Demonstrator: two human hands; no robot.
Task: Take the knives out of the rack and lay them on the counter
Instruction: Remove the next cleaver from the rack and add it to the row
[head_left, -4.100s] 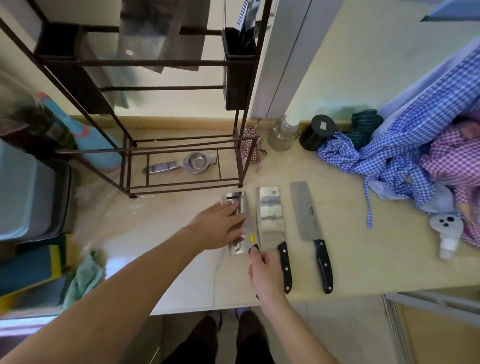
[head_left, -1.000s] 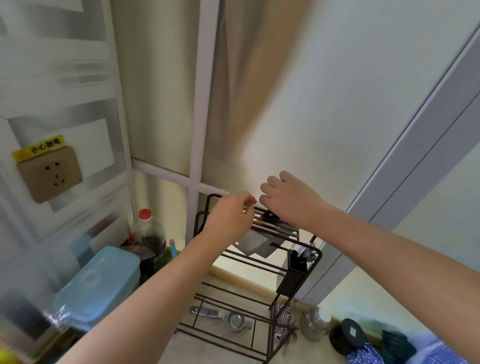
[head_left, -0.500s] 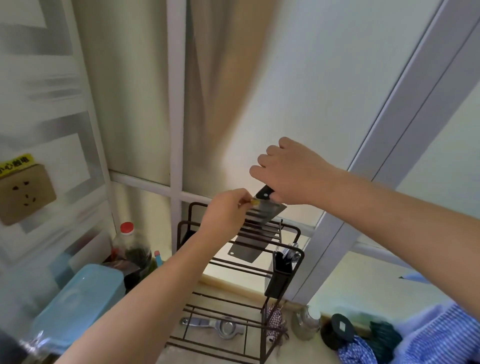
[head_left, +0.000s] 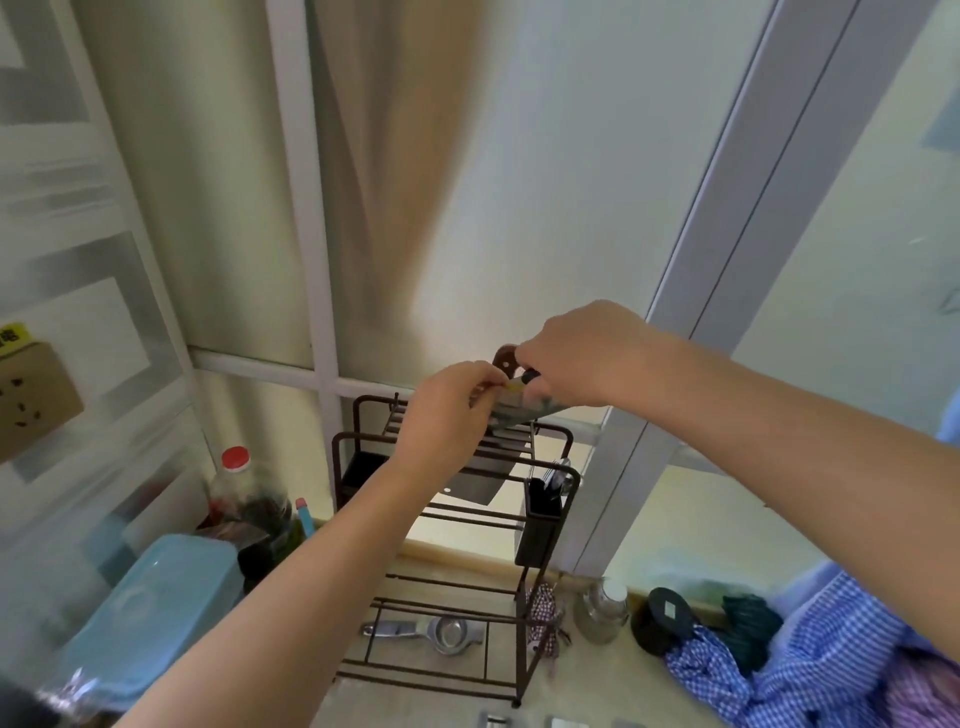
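Note:
A dark wire rack (head_left: 338, 467) stands on the counter by the window. Just above its top rails, my right hand (head_left: 582, 353) grips the dark handle of a cleaver (head_left: 524, 411), whose blade lies almost level over the rack. My left hand (head_left: 447, 410) pinches that blade near a yellow sticker. Below the top rails, a dark grey blade (head_left: 475, 484) hangs inside the rack; whether it is a second knife I cannot tell. At the bottom edge of the view, the tips of three knives (head_left: 566, 722) show on the counter.
A black utensil holder (head_left: 540, 525) hangs on the rack's right side and a metal squeezer (head_left: 441, 631) lies under it. To the left are a blue box (head_left: 150, 608) and a red-capped bottle (head_left: 236, 467). To the right are a glass jar (head_left: 602, 613), a black jar (head_left: 667, 618) and checked cloths (head_left: 831, 654).
Both hands went from the knives on the counter up to the rack's top. My right hand has drawn the cleaver up and tipped it towards level, with my left hand on the blade.

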